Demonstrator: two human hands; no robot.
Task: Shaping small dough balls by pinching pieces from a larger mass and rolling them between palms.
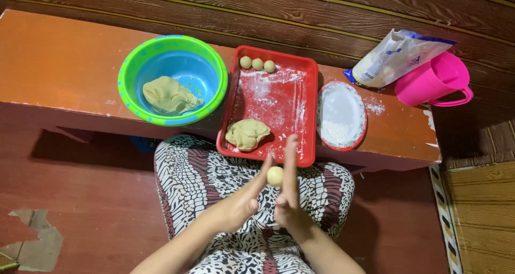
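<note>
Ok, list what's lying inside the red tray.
Inside the red tray: three small dough balls in a row at the far edge, a dough lump at the near left corner, and scattered flour. The tray floor beneath the lump is covered.

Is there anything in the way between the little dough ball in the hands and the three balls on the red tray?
The dough ball sits between both palms. On the red tray, a dough lump lies at the near left; the floured middle up to the three balls shows nothing else.

Left hand [248, 198] and right hand [288, 191] press a dough ball [275, 176] between flat palms, near the red tray [308, 73]
</note>
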